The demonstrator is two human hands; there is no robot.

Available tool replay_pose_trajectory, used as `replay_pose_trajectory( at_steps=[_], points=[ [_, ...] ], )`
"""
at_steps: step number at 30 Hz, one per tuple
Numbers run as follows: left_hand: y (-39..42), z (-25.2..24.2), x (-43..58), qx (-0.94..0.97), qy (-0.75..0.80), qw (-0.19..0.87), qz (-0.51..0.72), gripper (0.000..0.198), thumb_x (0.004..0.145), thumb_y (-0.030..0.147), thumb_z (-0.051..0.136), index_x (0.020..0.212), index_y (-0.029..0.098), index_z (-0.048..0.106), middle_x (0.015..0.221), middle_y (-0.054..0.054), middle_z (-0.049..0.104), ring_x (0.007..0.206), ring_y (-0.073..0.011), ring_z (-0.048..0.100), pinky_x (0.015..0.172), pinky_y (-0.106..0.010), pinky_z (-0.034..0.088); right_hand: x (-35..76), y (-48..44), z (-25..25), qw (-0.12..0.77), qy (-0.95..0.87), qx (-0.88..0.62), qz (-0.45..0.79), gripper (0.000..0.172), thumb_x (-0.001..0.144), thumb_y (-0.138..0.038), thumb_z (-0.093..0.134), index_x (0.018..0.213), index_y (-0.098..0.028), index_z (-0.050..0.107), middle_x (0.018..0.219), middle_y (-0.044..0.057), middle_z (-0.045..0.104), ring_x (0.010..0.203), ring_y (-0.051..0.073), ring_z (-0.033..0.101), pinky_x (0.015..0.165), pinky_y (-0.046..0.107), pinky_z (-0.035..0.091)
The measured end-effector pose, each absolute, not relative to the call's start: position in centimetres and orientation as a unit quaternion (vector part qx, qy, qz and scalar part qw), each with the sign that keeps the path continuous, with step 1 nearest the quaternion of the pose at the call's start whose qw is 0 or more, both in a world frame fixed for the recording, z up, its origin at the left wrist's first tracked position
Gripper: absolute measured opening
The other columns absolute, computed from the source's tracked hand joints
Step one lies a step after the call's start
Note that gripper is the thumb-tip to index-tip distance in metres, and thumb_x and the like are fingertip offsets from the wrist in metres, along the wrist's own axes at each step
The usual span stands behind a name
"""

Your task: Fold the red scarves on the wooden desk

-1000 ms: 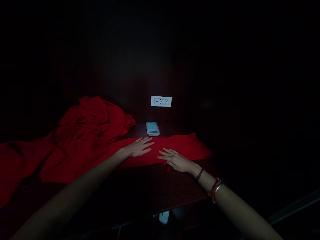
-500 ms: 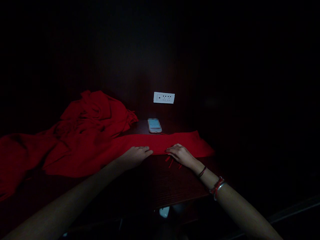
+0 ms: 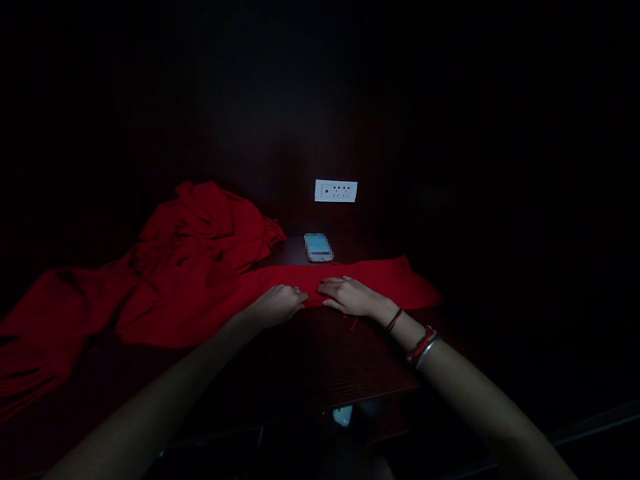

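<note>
A long red cloth [image 3: 190, 280] with fringe lies across a dark wooden table [image 3: 320, 363], bunched in a heap at the left and stretched as a flat strip to the right. My left hand [image 3: 277, 305] rests at the strip's near edge with fingers curled onto the fabric. Just to its right, almost touching, my right hand [image 3: 350, 297] also grips that near edge, fingers together and pointing left. Bracelets circle my right wrist.
A phone [image 3: 319, 247] with a lit screen lies on the table just behind the cloth strip. Above it a white socket plate [image 3: 336, 191] is set in the dark back wall. Something small and white [image 3: 343, 415] shows under the table's front edge. The surroundings are very dark.
Both hands went from lying flat on the cloth to curling round its near edge, then moved that edge away from me and closer together; the flat strip looks narrower.
</note>
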State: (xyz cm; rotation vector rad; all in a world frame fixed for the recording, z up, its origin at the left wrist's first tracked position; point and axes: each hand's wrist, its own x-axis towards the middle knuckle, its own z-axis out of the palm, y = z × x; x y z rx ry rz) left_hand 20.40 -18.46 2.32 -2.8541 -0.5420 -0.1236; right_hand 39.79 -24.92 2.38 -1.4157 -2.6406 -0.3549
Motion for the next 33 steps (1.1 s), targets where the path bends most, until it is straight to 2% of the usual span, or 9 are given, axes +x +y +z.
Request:
replay_pose_trajectory(
  at_steps=[4, 8, 11, 14, 18, 24, 27, 30, 33],
  points=[
    [-18.6, 2.9, 19.7, -0.979, -0.174, 0.102, -0.032, 0.017, 0.077, 0.026, 0.040, 0.090, 0.019, 0.050, 0.087, -0.005, 0.057, 0.076, -0.0173, 0.054, 0.059, -0.025, 0.041, 39.7, -24.9, 1.5, 0.087, -0.868, -0.476, -0.112, 0.032, 0.085, -0.029, 0.030, 0.106, -0.016, 0.050, 0.106, 0.008, 0.054, 0.103, 0.016, 0.045, 0.085, 0.032, 0.035],
    [-19.0, 4.0, 18.3, -0.972, -0.199, 0.125, 0.017, 0.038, 0.067, 0.019, 0.048, 0.105, 0.021, 0.045, 0.104, -0.009, 0.050, 0.088, -0.0221, 0.051, 0.062, -0.029, 0.042, 39.7, -25.0, 1.3, 0.134, -0.865, -0.476, -0.085, 0.031, 0.085, -0.028, 0.030, 0.102, -0.016, 0.052, 0.102, 0.008, 0.056, 0.099, 0.015, 0.047, 0.084, 0.029, 0.037],
    [-18.6, 4.4, 17.5, -0.959, -0.251, 0.115, 0.062, 0.046, 0.065, 0.014, 0.047, 0.110, 0.020, 0.042, 0.104, -0.011, 0.050, 0.086, -0.0220, 0.053, 0.062, -0.029, 0.042, 40.0, -24.9, 1.3, 0.164, -0.860, -0.480, -0.065, 0.031, 0.085, -0.028, 0.030, 0.103, -0.015, 0.052, 0.102, 0.007, 0.057, 0.099, 0.015, 0.048, 0.085, 0.029, 0.037],
    [-17.8, 4.3, 16.8, -0.954, -0.279, 0.092, 0.054, 0.040, 0.069, 0.010, 0.040, 0.108, 0.020, 0.044, 0.097, -0.009, 0.053, 0.080, -0.0188, 0.054, 0.063, -0.027, 0.042, 40.3, -24.8, 1.3, 0.188, -0.851, -0.489, -0.039, 0.032, 0.085, -0.027, 0.029, 0.105, -0.015, 0.051, 0.103, 0.007, 0.056, 0.098, 0.015, 0.048, 0.085, 0.029, 0.037],
    [-16.9, 4.0, 15.6, -0.960, -0.273, 0.055, 0.006, 0.028, 0.078, 0.017, 0.034, 0.101, 0.019, 0.048, 0.085, -0.007, 0.056, 0.073, -0.0158, 0.055, 0.063, -0.025, 0.042, 40.4, -24.7, 1.2, 0.213, -0.834, -0.509, -0.008, 0.032, 0.085, -0.028, 0.029, 0.106, -0.016, 0.051, 0.104, 0.008, 0.056, 0.096, 0.015, 0.050, 0.083, 0.028, 0.038],
    [-16.3, 3.6, 15.1, -0.970, -0.220, 0.044, -0.095, 0.027, 0.082, 0.018, 0.031, 0.104, 0.019, 0.046, 0.103, -0.006, 0.053, 0.091, -0.0157, 0.050, 0.078, -0.026, 0.038, 40.7, -24.3, 0.8, 0.226, -0.826, -0.517, 0.003, 0.032, 0.085, -0.029, 0.029, 0.102, -0.016, 0.053, 0.098, 0.008, 0.059, 0.090, 0.015, 0.053, 0.080, 0.027, 0.039],
    [-15.9, 3.4, 15.3, -0.965, -0.213, 0.023, -0.153, 0.027, 0.082, 0.015, 0.029, 0.104, 0.020, 0.043, 0.102, -0.004, 0.051, 0.089, -0.0131, 0.049, 0.077, -0.023, 0.038, 40.9, -24.1, 0.7, 0.240, -0.819, -0.520, 0.013, 0.033, 0.085, -0.030, 0.029, 0.100, -0.015, 0.054, 0.098, 0.008, 0.059, 0.088, 0.014, 0.053, 0.079, 0.025, 0.039],
    [-15.5, 3.3, 15.2, -0.968, -0.201, 0.031, -0.150, 0.022, 0.081, 0.014, 0.030, 0.092, 0.019, 0.048, 0.090, -0.003, 0.052, 0.077, -0.0123, 0.050, 0.070, -0.022, 0.038, 40.9, -24.1, 0.9, 0.240, -0.817, -0.524, 0.021, 0.032, 0.085, -0.029, 0.030, 0.098, -0.014, 0.055, 0.095, 0.007, 0.060, 0.087, 0.014, 0.054, 0.079, 0.024, 0.039],
    [-15.4, 3.5, 15.1, -0.972, -0.184, 0.053, -0.134, 0.020, 0.080, 0.014, 0.031, 0.081, 0.017, 0.051, 0.082, -0.003, 0.052, 0.074, -0.0119, 0.048, 0.070, -0.022, 0.037, 41.0, -24.1, 1.0, 0.239, -0.817, -0.525, 0.024, 0.031, 0.085, -0.028, 0.031, 0.096, -0.013, 0.056, 0.094, 0.007, 0.060, 0.086, 0.014, 0.054, 0.078, 0.024, 0.039]
  ],
)
